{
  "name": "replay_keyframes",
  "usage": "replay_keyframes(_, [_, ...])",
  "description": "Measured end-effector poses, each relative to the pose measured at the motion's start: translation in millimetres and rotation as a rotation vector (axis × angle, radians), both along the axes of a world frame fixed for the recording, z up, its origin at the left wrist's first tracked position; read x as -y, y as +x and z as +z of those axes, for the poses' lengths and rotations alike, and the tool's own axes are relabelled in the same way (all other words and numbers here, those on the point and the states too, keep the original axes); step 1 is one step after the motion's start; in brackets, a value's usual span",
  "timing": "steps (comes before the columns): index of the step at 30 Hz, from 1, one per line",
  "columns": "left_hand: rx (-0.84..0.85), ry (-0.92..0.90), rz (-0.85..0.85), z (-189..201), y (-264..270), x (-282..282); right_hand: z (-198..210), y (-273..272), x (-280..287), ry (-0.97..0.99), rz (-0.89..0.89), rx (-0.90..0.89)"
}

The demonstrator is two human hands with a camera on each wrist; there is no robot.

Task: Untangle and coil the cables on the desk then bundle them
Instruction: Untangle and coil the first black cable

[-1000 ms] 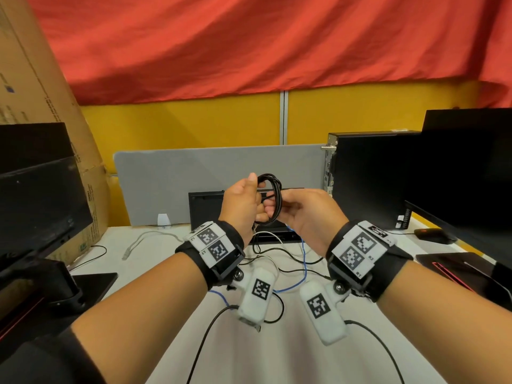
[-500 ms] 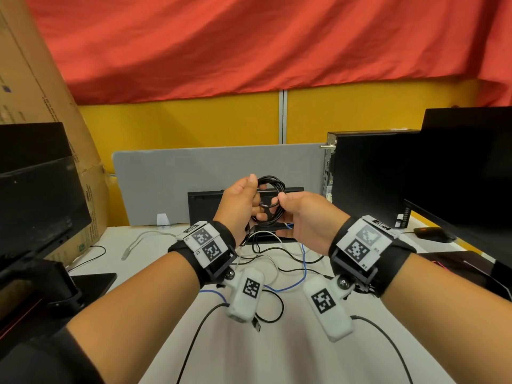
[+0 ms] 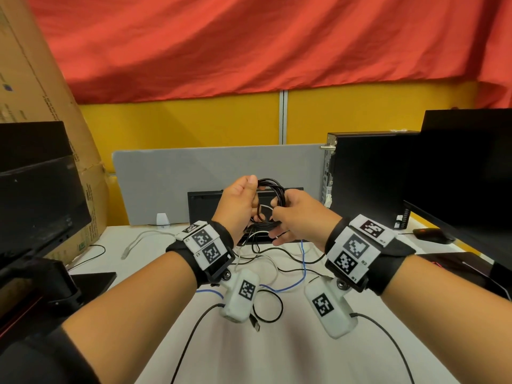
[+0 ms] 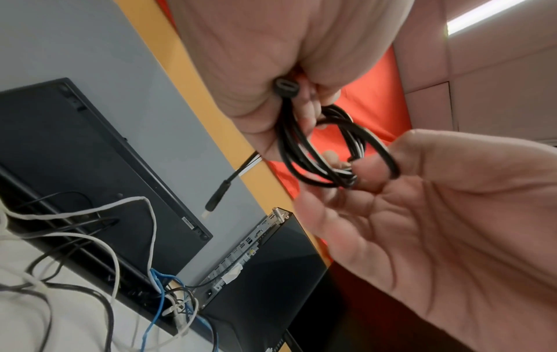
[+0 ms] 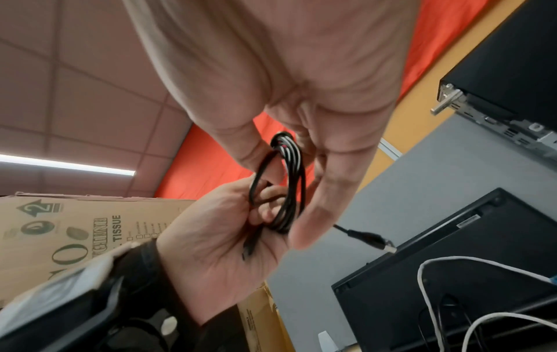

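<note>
White desk [image 3: 277, 356] beneath red curtain, loose cables [image 3: 277, 261] strewn mid-desk, left hand [image 3: 235, 209] curled around raised black cable coil [image 3: 273, 189], right hand [image 3: 299, 214] pinching coil's right side, lower fingers loosely extended, black computer tower [image 3: 368, 178] at right.

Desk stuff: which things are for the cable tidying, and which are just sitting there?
For the job: black cable coil, held by left hand and right hand; loose white cable; blue cable.

Just there: computer tower, cardboard box, mouse.
</note>
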State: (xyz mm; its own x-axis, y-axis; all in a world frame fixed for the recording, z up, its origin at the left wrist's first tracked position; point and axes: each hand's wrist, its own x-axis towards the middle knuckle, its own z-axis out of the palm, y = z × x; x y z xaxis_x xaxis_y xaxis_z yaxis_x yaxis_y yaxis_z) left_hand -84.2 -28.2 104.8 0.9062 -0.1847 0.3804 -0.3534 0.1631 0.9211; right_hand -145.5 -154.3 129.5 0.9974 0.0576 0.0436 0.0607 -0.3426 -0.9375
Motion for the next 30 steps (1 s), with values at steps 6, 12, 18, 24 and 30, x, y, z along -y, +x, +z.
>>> replay_keyframes(6, [-0.050, -0.034, 0.044, 1, 5, -4, 7, -2, 15, -0.086, -0.099, 0.025])
replay_keyframes(12, [-0.125, -0.130, -0.029, 2, 5, -9, 4, 4, 21, 0.224, -0.139, 0.108])
replay_keyframes(18, [-0.205, -0.163, -0.147, 3, 2, -14, 4, 13, 27, 0.555, -0.198, 0.064])
replay_keyframes(24, [-0.226, -0.169, -0.198, 0, -1, -16, 2, 20, 43, -0.226, -0.178, 0.253])
replay_keyframes(30, [-0.286, -0.016, -0.177, 6, -4, -14, -3, 28, 46, -0.519, -0.129, 0.396])
